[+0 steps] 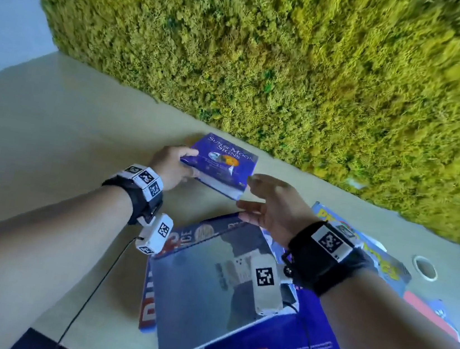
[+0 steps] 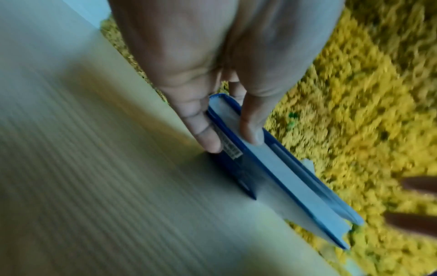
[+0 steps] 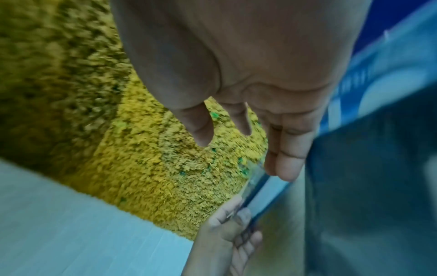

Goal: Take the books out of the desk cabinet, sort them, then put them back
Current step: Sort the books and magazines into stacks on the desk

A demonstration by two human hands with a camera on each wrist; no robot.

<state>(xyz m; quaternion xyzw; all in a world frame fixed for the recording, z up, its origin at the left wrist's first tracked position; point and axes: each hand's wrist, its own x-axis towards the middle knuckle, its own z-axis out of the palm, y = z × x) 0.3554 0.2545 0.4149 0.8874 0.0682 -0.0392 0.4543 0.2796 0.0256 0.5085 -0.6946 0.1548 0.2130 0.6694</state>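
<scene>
A thick blue book titled "Sun & Moon Signs" [image 1: 224, 163] is held a little above the desk, near the moss wall. My left hand [image 1: 172, 166] grips its left end, thumb on the cover and fingers underneath; the left wrist view shows the book [image 2: 279, 173] pinched edge-on between thumb and fingers. Just right of the book hovers my right hand [image 1: 265, 205], its fingers loosely spread and holding nothing. The right wrist view has my right hand [image 3: 238, 142] empty, and beyond it the book's edge [image 3: 264, 194]. Several large books [image 1: 208, 285] lie in a loose overlapping pile under my right wrist.
The pale wooden desk [image 1: 50, 150] stretches bare to the left. A yellow-green moss wall [image 1: 295, 66] rises along its far edge. A round cable hole [image 1: 425, 268] sits at the right. A dark object [image 1: 39, 344] shows at the near edge.
</scene>
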